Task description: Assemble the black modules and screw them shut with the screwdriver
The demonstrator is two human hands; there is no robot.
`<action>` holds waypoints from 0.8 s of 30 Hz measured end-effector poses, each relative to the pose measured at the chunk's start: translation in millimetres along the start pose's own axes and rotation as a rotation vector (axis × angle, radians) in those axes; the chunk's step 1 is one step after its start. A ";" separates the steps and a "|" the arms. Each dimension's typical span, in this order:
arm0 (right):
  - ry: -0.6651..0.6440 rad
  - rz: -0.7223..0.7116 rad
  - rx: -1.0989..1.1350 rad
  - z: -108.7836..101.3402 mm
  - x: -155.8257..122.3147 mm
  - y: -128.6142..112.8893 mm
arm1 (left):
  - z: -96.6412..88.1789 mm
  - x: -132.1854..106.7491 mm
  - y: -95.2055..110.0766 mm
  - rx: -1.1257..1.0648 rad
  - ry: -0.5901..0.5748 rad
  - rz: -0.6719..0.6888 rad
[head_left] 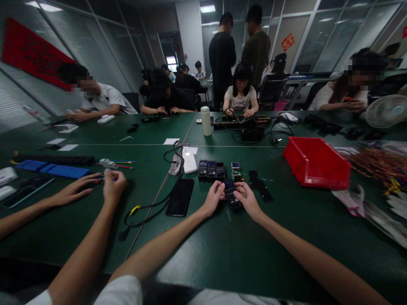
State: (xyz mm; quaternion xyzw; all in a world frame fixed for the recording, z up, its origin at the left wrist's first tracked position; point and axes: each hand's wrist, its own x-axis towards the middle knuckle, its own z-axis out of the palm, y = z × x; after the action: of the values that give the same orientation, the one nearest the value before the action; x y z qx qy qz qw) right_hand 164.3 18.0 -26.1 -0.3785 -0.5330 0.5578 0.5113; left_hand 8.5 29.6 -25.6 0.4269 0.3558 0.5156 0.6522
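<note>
Both my hands meet over a small black module (232, 195) resting on the green table (222, 250). My left hand (213, 198) pinches its left side with curled fingers. My right hand (247, 199) grips its right side the same way. Just beyond them stands a row of similar black modules (211, 170) and one single module (235, 171). Two flat black strips (260, 185) lie right of my right hand. A black phone (180, 197) lies face down left of my left hand.
A red bin (316, 162) sits to the right, with coppery wires (378, 164) and white gloves (352, 201) beyond it. A co-worker's two hands (95, 188) work at my left near blue strips (54, 168). A white power bank (190, 162), cable and bottle (206, 121) lie farther back. Several people sit around.
</note>
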 end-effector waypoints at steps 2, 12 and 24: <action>-0.005 0.004 0.004 0.1 -0.1 -0.4 | -0.4 0.0 -0.2 -0.003 0.002 0.012; 0.010 -0.005 0.030 0.2 -1.0 -1.2 | -1.6 0.4 0.1 0.005 0.011 0.008; 0.074 -0.035 0.044 0.0 -0.5 1.8 | -0.4 0.2 2.0 0.023 -0.055 0.002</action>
State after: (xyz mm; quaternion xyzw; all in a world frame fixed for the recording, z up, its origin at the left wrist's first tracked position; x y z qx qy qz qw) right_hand 164.2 17.7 -27.9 -0.3781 -0.5078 0.5461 0.5485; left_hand 7.5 30.0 -23.9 0.4486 0.3433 0.5002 0.6563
